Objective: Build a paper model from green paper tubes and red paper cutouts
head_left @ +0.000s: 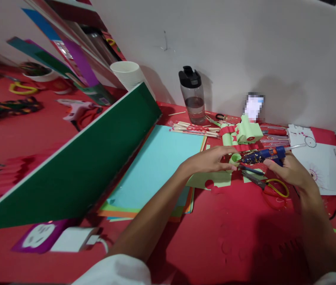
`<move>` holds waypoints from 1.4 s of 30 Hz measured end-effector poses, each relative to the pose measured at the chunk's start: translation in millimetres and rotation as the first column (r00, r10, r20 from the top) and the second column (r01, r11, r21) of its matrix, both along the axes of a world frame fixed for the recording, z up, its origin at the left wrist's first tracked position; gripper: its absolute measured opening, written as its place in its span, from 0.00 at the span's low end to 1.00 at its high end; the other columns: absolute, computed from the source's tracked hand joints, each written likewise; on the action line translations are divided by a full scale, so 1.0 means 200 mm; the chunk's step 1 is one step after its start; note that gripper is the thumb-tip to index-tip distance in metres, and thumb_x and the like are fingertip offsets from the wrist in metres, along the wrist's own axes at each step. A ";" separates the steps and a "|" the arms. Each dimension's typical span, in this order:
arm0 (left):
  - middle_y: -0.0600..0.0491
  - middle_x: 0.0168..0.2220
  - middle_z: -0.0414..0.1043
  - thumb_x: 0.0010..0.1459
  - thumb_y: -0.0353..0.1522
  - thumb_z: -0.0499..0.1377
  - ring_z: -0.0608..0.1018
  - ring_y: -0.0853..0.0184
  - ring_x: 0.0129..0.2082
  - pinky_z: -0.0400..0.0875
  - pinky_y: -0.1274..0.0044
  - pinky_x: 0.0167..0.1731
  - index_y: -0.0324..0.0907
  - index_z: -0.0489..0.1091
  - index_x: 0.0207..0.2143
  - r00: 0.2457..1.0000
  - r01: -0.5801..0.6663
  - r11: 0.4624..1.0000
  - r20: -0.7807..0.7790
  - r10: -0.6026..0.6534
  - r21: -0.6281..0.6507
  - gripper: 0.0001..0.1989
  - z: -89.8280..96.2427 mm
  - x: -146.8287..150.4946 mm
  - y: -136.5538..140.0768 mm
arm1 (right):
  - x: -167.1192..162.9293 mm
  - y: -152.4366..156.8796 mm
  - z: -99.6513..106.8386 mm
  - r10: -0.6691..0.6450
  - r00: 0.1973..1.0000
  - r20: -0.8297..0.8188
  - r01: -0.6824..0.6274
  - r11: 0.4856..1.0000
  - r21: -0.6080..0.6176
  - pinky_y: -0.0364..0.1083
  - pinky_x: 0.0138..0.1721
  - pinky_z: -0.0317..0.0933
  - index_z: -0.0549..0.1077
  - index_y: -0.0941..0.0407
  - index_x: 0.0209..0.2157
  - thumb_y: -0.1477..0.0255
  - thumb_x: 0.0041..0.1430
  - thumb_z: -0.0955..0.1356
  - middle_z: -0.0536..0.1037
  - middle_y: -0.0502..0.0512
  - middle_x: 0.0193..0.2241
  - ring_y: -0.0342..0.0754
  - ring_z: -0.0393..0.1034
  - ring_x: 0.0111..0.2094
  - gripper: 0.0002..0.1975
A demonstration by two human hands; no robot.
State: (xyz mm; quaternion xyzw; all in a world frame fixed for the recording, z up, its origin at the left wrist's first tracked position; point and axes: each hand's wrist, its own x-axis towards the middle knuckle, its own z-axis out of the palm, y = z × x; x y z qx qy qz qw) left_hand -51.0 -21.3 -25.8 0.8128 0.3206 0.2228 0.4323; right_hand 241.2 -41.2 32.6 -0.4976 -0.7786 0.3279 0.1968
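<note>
My left hand (215, 159) has its thumb and fingers around a small light-green paper roll (235, 158). In my right hand (294, 170) is a blue hot glue gun (261, 155), with a clear glue stick (297, 146) poking out of its back. The gun's nozzle points left, right beside the roll; whether they touch I cannot tell. Just below both hands lie scissors (277, 186) with yellow and red handles and green paper offcuts (221, 180). Behind the roll stands a green and red paper model (248, 132).
A stack of coloured paper (168, 158) lies left of my hands. A large green board (82, 166) leans farther left. Behind are a water bottle (193, 97), wooden sticks (194, 128) and a phone (253, 107). Patterned white paper (319, 162) lies at right, a white charger (74, 238) in front.
</note>
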 end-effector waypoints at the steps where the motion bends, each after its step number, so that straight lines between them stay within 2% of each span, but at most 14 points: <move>1: 0.47 0.48 0.79 0.66 0.42 0.64 0.79 0.61 0.42 0.70 0.72 0.39 0.43 0.74 0.51 1.000 0.003 1.000 0.000 -0.003 -0.006 0.16 0.00 0.00 0.00 | 0.00 0.00 0.00 0.002 1.000 -0.002 -0.002 1.000 -0.002 0.49 0.39 0.71 0.82 0.52 0.35 0.57 0.66 0.70 0.85 0.53 0.32 0.54 0.79 0.34 0.15; 4: 0.47 0.48 0.79 0.66 0.42 0.64 0.79 0.61 0.42 0.70 0.72 0.39 0.44 0.74 0.53 1.000 0.007 1.000 0.007 -0.006 -0.019 0.18 -0.01 0.00 0.00 | 0.00 0.00 -0.01 0.007 1.000 -0.004 -0.007 1.000 -0.012 0.50 0.41 0.72 0.83 0.52 0.36 0.57 0.67 0.70 0.86 0.53 0.34 0.55 0.80 0.36 0.14; 10: 0.47 0.46 0.79 0.66 0.43 0.64 0.78 0.61 0.40 0.70 0.72 0.36 0.43 0.76 0.49 1.000 0.008 1.000 0.002 -0.008 -0.003 0.16 -0.01 0.00 0.01 | -0.01 0.00 -0.01 0.013 1.000 -0.024 -0.014 0.999 -0.039 0.49 0.40 0.74 0.84 0.51 0.41 0.59 0.66 0.70 0.87 0.54 0.37 0.56 0.81 0.37 0.13; 14: 0.47 0.45 0.78 0.65 0.43 0.64 0.78 0.61 0.40 0.71 0.71 0.38 0.43 0.77 0.48 1.000 0.011 1.000 0.009 -0.011 0.000 0.15 0.00 0.01 0.00 | -0.01 0.00 -0.01 0.005 0.999 -0.036 -0.006 1.000 -0.025 0.50 0.41 0.74 0.84 0.51 0.43 0.60 0.66 0.71 0.87 0.54 0.38 0.56 0.81 0.38 0.12; 19: 0.46 0.47 0.78 0.66 0.42 0.64 0.79 0.60 0.43 0.71 0.71 0.41 0.43 0.77 0.49 1.000 0.023 0.999 0.009 -0.023 -0.045 0.15 0.01 0.01 0.00 | -0.02 0.00 -0.02 -0.012 0.999 -0.036 0.011 1.000 -0.029 0.49 0.40 0.73 0.84 0.51 0.43 0.59 0.66 0.70 0.87 0.53 0.38 0.55 0.81 0.37 0.13; 23: 0.46 0.47 0.78 0.66 0.42 0.64 0.78 0.60 0.42 0.71 0.71 0.41 0.42 0.76 0.50 1.000 0.018 1.000 -0.004 -0.018 -0.016 0.17 0.00 0.01 0.00 | -0.03 0.00 -0.02 -0.027 0.999 -0.031 0.026 0.999 -0.035 0.49 0.38 0.73 0.84 0.52 0.41 0.57 0.65 0.71 0.87 0.53 0.36 0.56 0.80 0.35 0.14; 27: 0.47 0.45 0.77 0.66 0.42 0.64 0.78 0.60 0.41 0.70 0.71 0.39 0.42 0.76 0.48 1.000 0.025 0.999 -0.001 -0.025 -0.021 0.15 0.00 0.01 0.00 | -0.03 0.00 -0.02 -0.023 1.000 -0.020 0.023 1.000 -0.022 0.50 0.36 0.72 0.84 0.53 0.40 0.57 0.65 0.71 0.86 0.54 0.34 0.56 0.79 0.33 0.15; 31: 0.47 0.44 0.77 0.66 0.42 0.64 0.77 0.61 0.40 0.70 0.72 0.38 0.42 0.76 0.45 0.999 0.037 0.999 0.013 -0.037 -0.039 0.14 0.01 0.01 0.00 | -0.03 0.01 -0.03 -0.013 1.000 -0.020 0.013 1.000 0.015 0.50 0.39 0.72 0.83 0.52 0.42 0.59 0.66 0.70 0.87 0.54 0.36 0.56 0.80 0.37 0.14; 42: 0.49 0.41 0.75 0.66 0.43 0.64 0.76 0.62 0.38 0.69 0.73 0.36 0.42 0.74 0.43 0.999 0.042 0.999 -0.010 -0.042 -0.013 0.14 0.01 0.02 0.00 | -0.03 0.01 -0.06 -0.040 0.999 -0.018 0.041 0.999 0.015 0.49 0.37 0.72 0.84 0.52 0.40 0.56 0.65 0.70 0.86 0.53 0.34 0.56 0.79 0.34 0.15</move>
